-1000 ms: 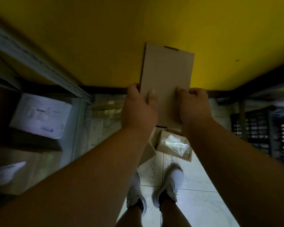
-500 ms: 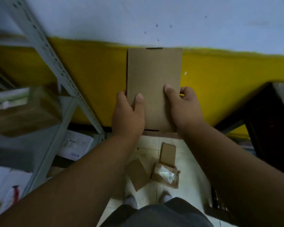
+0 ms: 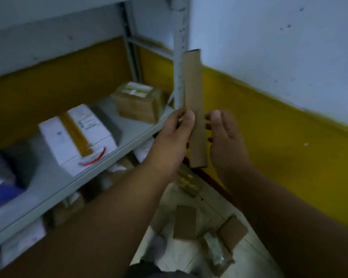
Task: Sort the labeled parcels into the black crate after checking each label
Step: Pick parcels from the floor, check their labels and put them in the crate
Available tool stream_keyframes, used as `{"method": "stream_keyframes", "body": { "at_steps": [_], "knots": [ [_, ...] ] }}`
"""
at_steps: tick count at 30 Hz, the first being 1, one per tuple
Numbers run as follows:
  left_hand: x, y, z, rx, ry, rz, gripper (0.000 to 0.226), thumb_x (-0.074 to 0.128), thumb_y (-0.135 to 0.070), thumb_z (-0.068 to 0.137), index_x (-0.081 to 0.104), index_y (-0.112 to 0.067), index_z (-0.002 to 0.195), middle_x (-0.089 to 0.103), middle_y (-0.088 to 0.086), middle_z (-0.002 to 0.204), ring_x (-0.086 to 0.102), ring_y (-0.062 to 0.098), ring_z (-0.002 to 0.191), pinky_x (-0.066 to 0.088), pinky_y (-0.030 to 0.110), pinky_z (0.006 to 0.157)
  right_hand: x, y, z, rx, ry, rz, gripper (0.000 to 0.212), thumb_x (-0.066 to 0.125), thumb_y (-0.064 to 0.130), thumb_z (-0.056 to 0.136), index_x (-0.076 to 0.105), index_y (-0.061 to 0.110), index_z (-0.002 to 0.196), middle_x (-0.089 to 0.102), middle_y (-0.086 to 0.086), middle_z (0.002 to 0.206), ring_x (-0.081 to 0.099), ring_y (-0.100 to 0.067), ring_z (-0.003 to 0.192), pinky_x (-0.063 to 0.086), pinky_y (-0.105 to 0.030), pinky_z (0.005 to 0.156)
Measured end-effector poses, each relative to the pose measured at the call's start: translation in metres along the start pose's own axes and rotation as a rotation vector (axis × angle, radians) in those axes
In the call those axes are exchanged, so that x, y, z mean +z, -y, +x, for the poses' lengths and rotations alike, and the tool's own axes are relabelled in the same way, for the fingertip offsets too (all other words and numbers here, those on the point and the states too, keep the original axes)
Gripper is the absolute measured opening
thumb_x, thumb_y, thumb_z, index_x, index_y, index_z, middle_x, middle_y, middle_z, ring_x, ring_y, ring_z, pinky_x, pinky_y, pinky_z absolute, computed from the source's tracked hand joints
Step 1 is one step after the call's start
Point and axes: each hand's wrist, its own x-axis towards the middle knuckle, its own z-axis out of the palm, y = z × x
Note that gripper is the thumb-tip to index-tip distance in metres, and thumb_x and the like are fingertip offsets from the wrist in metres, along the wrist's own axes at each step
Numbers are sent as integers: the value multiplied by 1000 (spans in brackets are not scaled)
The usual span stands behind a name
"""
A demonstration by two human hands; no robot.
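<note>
Held upright and edge-on between left hand (image 3: 176, 133), pinching near edge, and right hand (image 3: 225, 135), fingers spread just beside: flat cardboard parcel (image 3: 195, 109), seemingly turned to find a label; black crate unseen.

The flat cardboard parcel (image 3: 195, 109) has been turned: half a second ago its broad face looked at the camera, now only its narrow edge shows, standing nearly upright. The left hand (image 3: 175, 135) has shifted from gripping the broad face to pinching the edge near the middle. The right hand (image 3: 225, 137) has let go and opened, its fingers (image 3: 216, 115) just beside the parcel at 3 o'clock. The view has swung left, bringing the shelf (image 3: 129, 135) with its boxes in at 9 o'clock.
</note>
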Motion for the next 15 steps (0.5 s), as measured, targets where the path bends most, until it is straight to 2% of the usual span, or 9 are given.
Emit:
{"method": "stream_keyframes", "body": {
  "at_steps": [2, 4, 6, 8, 9, 11, 13, 15],
  "knots": [
    [-14, -1, -30, -26, -97, -87, 65, 70, -58, 73, 59, -28, 129, 72, -1, 120, 69, 18, 111, 53, 46, 97, 14, -4, -12, -135, 106, -127, 19, 50, 45, 90, 58, 27, 93, 62, 8, 101, 61, -10, 94, 52, -28, 73],
    [-32, -3, -59, 2, -257, -84, 55, 74, -36, 78, 60, -21, 129, 73, 2, 119, 69, 20, 110, 53, 47, 97, 34, -4, -28, -244, 184, -165, 28, 53, 44, 84, 58, 23, 100, 58, 1, 116, 57, -16, 109, 53, -34, 86],
    [-52, -3, -91, -23, -466, -44, 49, 71, -27, 73, 63, -25, 122, 74, -3, 112, 71, 20, 104, 58, 47, 89, 55, -1, -52, -271, 280, -203, 42, 55, 47, 82, 57, 18, 111, 53, -2, 127, 54, -17, 118, 52, -38, 94],
    [-75, 1, -130, -64, -653, -41, 38, 67, -29, 74, 65, -33, 112, 76, -8, 100, 73, 20, 95, 62, 43, 72, 73, 3, -82, -208, 398, -167, 58, 65, 47, 81, 50, 18, 128, 51, -1, 136, 54, -15, 123, 54, -40, 94],
    [-85, 3, -150, -70, -704, -46, 33, 66, -31, 77, 66, -36, 110, 76, -10, 98, 73, 20, 92, 62, 40, 66, 81, 6, -95, -147, 458, -115, 66, 72, 43, 80, 44, 20, 135, 53, 0, 136, 57, -14, 122, 56, -40, 92],
    [-105, 7, -191, -65, -740, -67, 32, 65, -32, 81, 66, -39, 112, 76, -10, 100, 75, 18, 91, 62, 41, 69, 94, 16, -116, -51, 577, -53, 75, 78, 39, 80, 38, 26, 142, 62, 8, 130, 64, -8, 112, 59, -36, 87],
    [-123, 9, -232, -47, -763, -114, 36, 66, -32, 75, 68, -39, 111, 77, -5, 103, 75, 20, 92, 61, 45, 74, 109, 28, -136, -36, 700, -75, 61, 76, 44, 82, 43, 36, 132, 68, 20, 113, 68, -2, 100, 60, -31, 82],
    [-142, 12, -280, -11, -827, -172, 40, 68, -32, 66, 71, -36, 106, 77, 1, 104, 74, 26, 95, 60, 46, 75, 128, 40, -168, -52, 815, -92, 48, 72, 48, 84, 47, 39, 124, 70, 22, 107, 69, -4, 97, 60, -36, 83]
  ]
}}
